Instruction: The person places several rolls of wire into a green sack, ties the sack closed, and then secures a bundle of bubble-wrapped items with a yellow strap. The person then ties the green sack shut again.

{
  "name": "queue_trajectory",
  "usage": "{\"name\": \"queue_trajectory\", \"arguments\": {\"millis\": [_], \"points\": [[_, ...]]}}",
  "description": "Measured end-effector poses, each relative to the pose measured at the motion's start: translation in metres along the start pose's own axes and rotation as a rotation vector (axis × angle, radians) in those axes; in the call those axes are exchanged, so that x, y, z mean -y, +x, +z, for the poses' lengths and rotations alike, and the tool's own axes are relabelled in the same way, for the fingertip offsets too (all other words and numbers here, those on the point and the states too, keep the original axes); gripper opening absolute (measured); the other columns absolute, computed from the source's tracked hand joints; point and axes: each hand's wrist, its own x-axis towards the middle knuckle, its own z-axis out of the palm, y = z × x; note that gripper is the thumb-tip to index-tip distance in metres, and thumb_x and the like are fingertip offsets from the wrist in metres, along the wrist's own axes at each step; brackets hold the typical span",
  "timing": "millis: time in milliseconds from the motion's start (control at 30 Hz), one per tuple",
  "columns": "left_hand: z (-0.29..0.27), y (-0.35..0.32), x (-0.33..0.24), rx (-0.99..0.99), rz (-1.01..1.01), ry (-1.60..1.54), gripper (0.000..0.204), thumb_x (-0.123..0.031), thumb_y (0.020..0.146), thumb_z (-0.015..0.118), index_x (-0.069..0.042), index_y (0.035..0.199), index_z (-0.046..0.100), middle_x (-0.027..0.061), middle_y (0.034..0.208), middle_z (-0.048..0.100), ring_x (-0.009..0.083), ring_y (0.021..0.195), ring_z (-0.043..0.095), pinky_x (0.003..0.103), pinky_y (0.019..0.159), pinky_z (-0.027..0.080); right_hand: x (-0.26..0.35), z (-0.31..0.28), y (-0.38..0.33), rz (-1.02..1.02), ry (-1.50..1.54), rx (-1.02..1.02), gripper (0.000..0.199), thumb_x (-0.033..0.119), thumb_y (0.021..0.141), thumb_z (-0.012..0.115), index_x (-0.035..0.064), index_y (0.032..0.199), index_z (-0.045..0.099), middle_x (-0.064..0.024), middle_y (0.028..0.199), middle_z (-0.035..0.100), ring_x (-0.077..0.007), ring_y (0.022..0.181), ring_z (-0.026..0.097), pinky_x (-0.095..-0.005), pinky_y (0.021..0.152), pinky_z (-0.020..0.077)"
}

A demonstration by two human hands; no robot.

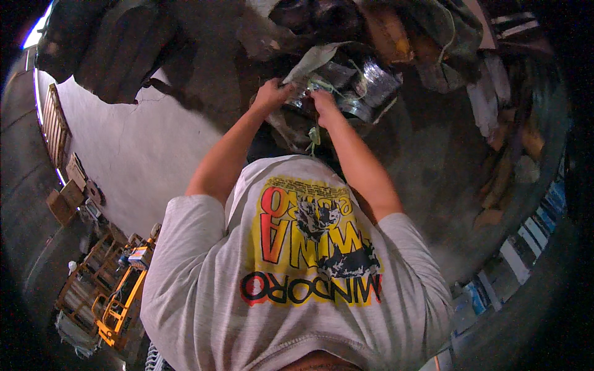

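Note:
Both my arms reach forward from my grey printed shirt toward a sack (322, 62) of woven grey-white material. My left hand (270, 94) pinches the sack's folded mouth at its left side. My right hand (323, 104) grips the bunched opening just right of it, where greenish string (314, 137) hangs down. A shiny silver, crumpled bundle (374, 83) shows beside the sack's mouth, to the right of my right hand. What lies inside the sack is hidden.
A pale concrete floor (124, 154) spreads to the left. Wooden crates (54, 123) and a yellow pallet jack (120, 297) stand at the far left. Dark sacks and piled scraps (433, 37) crowd the top, and wood pieces (501, 185) lie at the right.

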Motion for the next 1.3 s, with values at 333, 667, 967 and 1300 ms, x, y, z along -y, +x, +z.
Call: {"name": "queue_trajectory", "arguments": {"millis": [333, 667, 967, 1300], "points": [[-0.009, -0.012, -0.018, -0.036, -0.023, 0.123, 0.041, -0.032, 0.084, 0.066, -0.005, 0.114, 0.064, 0.0247, 0.105, 0.066, 0.0393, 0.106, 0.062, 0.048, 0.087, 0.049, -0.02, -0.006, -0.021, -0.717, -0.975, -0.228, 0.021, 0.022, 0.091, 0.058, 0.0048, 0.098, 0.067, -0.0172, 0.088, 0.066, -0.0315, 0.081, 0.063, -0.0392, 0.075, 0.05], [0.007, -0.001, 0.008, 0.127, -0.087, -0.021, 0.044, -0.037, 0.087, 0.066, -0.001, 0.112, 0.066, 0.024, 0.11, 0.066, 0.0403, 0.107, 0.062, 0.044, 0.089, 0.048, 0.015, 0.036, 0.01, -0.304, -0.472, -0.147, 0.05, 0.041, 0.082, 0.068, -0.0049, 0.103, 0.066, -0.022, 0.106, 0.067, -0.0358, 0.098, 0.064, -0.0443, 0.081, 0.0489], [0.002, -0.023, 0.009, 0.442, -0.497, -0.952, 0.036, -0.032, 0.093, 0.063, -0.001, 0.111, 0.066, 0.0136, 0.1, 0.07, 0.0236, 0.091, 0.066, 0.039, 0.08, 0.053, -0.003, 0.044, 0.04, -0.399, -0.804, -0.281, 0.037, 0.026, 0.083, 0.063, -0.0085, 0.096, 0.065, -0.0282, 0.099, 0.066, -0.0401, 0.095, 0.065, -0.0481, 0.078, 0.0488], [-0.032, -0.045, -0.001, 0.691, 0.028, -0.55, 0.029, -0.018, 0.088, 0.07, -0.002, 0.112, 0.065, 0.0073, 0.106, 0.069, 0.0194, 0.09, 0.066, 0.036, 0.083, 0.054, -0.006, 0.021, 0.038, -0.457, -0.906, -0.161, 0.048, 0.041, 0.087, 0.064, -0.0048, 0.102, 0.063, -0.0258, 0.1, 0.066, -0.0432, 0.096, 0.063, -0.049, 0.081, 0.049]]}}
